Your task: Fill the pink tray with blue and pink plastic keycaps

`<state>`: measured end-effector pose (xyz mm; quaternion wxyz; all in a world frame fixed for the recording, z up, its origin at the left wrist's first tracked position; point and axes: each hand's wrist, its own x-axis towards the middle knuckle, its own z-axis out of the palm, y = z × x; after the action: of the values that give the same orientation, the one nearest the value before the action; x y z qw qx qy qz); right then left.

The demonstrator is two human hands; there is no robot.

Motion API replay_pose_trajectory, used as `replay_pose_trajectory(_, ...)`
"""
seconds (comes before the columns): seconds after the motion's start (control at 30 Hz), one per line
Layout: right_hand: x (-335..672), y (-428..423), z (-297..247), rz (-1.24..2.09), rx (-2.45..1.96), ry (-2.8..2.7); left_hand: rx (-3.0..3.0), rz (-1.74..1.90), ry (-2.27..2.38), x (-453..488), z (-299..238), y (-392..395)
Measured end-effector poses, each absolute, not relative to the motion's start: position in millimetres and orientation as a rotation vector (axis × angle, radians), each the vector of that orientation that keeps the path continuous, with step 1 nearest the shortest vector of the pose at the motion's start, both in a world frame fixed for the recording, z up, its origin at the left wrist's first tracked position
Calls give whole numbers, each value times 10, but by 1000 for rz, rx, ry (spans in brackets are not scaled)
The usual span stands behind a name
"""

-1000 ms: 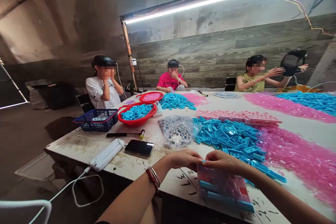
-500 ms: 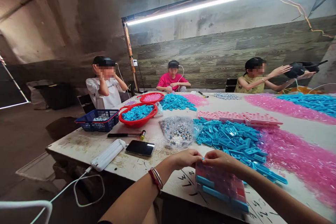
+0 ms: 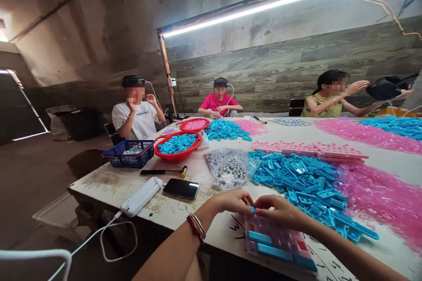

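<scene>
A pink plastic tray (image 3: 282, 242) lies at the near table edge, with several long blue plastic pieces (image 3: 274, 252) along its near side and red patches on it. At its far left corner, my left hand (image 3: 234, 202) is closed, fingertips pinching a small blue plastic piece (image 3: 251, 209). My right hand (image 3: 280, 211) arches over the tray's far edge, its fingers bent and their tips at the same piece. The fingers partly hide that piece. Beyond my hands spreads a pile of blue plastic pieces (image 3: 296, 175).
A clear bag of small beads (image 3: 231, 169), a phone (image 3: 181, 188), a white power strip-like device (image 3: 141, 196) and a hammer (image 3: 165, 171) lie leftward. Behind them stand a red basin (image 3: 178, 156) and blue basket (image 3: 128, 158). Pink pieces (image 3: 379, 202) spread rightward. Three people sit across.
The view has shifted slightly, and the tray lies flatter in sight. My right hand has lifted and arched a little. The person in white has lowered their hands from their head.
</scene>
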<state>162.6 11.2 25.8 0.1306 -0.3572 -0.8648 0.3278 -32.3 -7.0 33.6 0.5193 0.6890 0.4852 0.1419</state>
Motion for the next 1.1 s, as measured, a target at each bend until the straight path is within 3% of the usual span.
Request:
replay_pose_trajectory(0.07, 1685, 216, 217, 762, -1041, -2504, 1710, 278, 1195, -346, 375, -75)
replay_pose_trajectory(0.23, 1941, 601, -8, -195, -1118, -2485, 1840, 154, 1323, -431, 446, -80)
replay_pose_trajectory(0.37, 2080, 814, -226, -476, -1073, -2577, 1986, 182, 1479, -510, 481, -111)
replay_pose_trajectory(0.63, 2041, 868, -254, -411, -1173, -2659, 2146, 624, 1849, -422, 490, 110)
replay_pose_trajectory(1.1, 2063, 685, -12, -199, -948, -2572, 2028, 275, 2074, -522, 170, 373)
